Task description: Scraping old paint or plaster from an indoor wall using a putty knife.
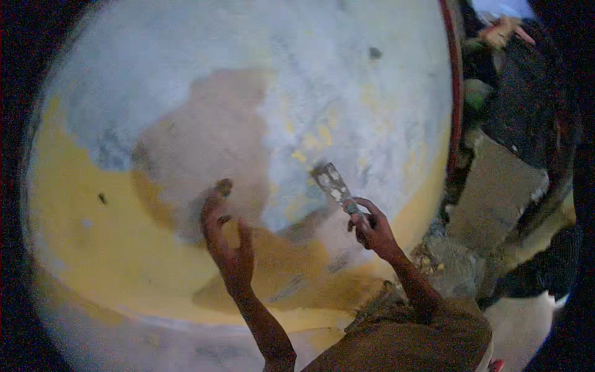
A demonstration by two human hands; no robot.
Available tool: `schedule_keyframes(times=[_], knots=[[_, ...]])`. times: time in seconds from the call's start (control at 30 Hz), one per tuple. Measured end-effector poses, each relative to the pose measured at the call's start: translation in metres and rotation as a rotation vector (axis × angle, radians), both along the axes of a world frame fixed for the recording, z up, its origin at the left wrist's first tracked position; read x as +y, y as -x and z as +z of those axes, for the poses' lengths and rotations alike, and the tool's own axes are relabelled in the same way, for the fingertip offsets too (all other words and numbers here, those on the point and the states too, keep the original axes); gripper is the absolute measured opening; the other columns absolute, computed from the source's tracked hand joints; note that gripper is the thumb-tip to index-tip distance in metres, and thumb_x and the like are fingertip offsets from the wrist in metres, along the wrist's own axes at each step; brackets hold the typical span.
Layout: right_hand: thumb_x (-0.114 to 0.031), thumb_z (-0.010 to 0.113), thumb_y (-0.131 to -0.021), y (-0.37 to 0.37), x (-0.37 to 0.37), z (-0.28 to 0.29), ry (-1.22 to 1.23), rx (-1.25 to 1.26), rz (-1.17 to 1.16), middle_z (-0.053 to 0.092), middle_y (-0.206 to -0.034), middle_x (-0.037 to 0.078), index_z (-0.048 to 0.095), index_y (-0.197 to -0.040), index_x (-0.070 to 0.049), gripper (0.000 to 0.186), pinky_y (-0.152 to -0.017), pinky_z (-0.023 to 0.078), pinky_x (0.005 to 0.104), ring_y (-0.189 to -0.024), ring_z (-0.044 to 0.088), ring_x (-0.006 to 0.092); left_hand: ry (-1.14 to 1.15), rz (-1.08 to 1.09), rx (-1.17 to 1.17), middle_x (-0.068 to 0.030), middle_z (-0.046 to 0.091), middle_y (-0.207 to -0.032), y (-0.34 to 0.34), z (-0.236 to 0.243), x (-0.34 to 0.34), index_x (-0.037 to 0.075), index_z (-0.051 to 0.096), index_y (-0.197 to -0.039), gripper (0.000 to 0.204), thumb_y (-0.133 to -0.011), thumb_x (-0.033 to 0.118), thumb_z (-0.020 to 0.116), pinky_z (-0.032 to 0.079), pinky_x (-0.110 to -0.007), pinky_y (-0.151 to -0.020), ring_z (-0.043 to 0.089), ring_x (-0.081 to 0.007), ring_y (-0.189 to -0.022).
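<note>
Patchy yellow and pale-blue surface (74,217) at left and centre; left hand (230,248) over it, fingers apart, contact unclear; scraper (331,183) to its right, blade angled up-left near yellow flecks; right hand (373,232) closed around scraper handle

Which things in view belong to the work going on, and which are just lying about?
In use:
scraper, held in the right hand
patchy yellow and pale wall
left hand, raised before the wall, contact unclear

Apparently lying about:
flat brownish sheet, right
green thing, upper right, too blurred to identify
</note>
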State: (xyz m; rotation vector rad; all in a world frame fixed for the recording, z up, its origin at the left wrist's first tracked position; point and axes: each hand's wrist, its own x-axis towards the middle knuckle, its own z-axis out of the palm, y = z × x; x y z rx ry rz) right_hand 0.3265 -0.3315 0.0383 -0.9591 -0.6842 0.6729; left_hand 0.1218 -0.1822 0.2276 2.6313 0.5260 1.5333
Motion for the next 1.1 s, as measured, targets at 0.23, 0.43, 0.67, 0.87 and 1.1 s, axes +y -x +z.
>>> schedule_keyframes(times=[0.23, 0.43, 0.67, 0.87, 1.1], knots=[[-0.034, 0.062, -0.106, -0.002, -0.004, -0.013, -0.027, -0.077, 0.105, 0.068, -0.083, 0.006, 0.052, -0.144, -0.01, 0.046, -0.041, 0.034, 0.0238, -0.046, 0.043, 0.0041, 0.133, -0.066, 0.149, -0.0104, 0.058, -0.144, -0.004, 0.002, -0.003, 0.01, 0.058, -0.134, 0.039, -0.098, 0.021, 0.07, 0.053, -0.038, -0.088, 0.06, -0.026, -0.121], [-0.025, 0.06, -0.107, 0.001, 0.006, -0.023, 0.025, -0.042, 0.225, 0.069, -0.082, 0.007, 0.053, -0.14, -0.01, 0.037, -0.039, 0.035, 0.0242, -0.045, 0.044, 0.0043, 0.137, -0.078, 0.255, -0.0099, 0.059, -0.144, 0.016, -0.028, -0.001, 0.009, 0.062, -0.128, 0.033, -0.098, 0.019, 0.071, 0.054, -0.037, -0.087, 0.061, -0.0269, -0.122], [-0.028, 0.059, -0.108, 0.005, -0.005, -0.029, 0.086, -0.094, 0.252, 0.07, -0.084, 0.007, 0.054, -0.139, -0.011, 0.036, -0.04, 0.036, 0.0243, -0.046, 0.045, 0.0046, 0.468, -0.07, 0.25, -0.0108, 0.066, -0.134, 0.05, -0.085, -0.017, 0.009, 0.065, -0.123, 0.027, -0.097, 0.015, 0.07, 0.055, -0.037, -0.086, 0.066, -0.0252, -0.115], [-0.025, 0.057, -0.109, 0.001, -0.017, -0.039, 0.195, 0.016, 0.399, 0.069, -0.088, 0.006, 0.045, -0.148, -0.012, 0.043, -0.042, 0.039, 0.0252, -0.051, 0.047, 0.0066, 0.679, 0.086, 0.389, -0.0087, 0.073, -0.123, 0.127, -0.159, -0.028, 0.008, 0.069, -0.119, 0.021, -0.099, 0.016, 0.069, 0.057, -0.035, -0.085, 0.07, -0.0224, -0.104], [-0.014, 0.058, -0.106, -0.004, -0.028, 0.001, 0.169, -0.115, 0.709, 0.062, -0.122, 0.009, 0.025, -0.164, -0.019, 0.067, -0.058, 0.047, 0.0273, -0.072, 0.053, 0.0112, 0.803, 0.388, 0.208, -0.0053, 0.075, -0.118, 0.212, -0.214, -0.061, 0.009, 0.071, -0.118, 0.019, -0.104, 0.021, 0.066, 0.059, -0.035, -0.08, 0.074, -0.0195, -0.094]])
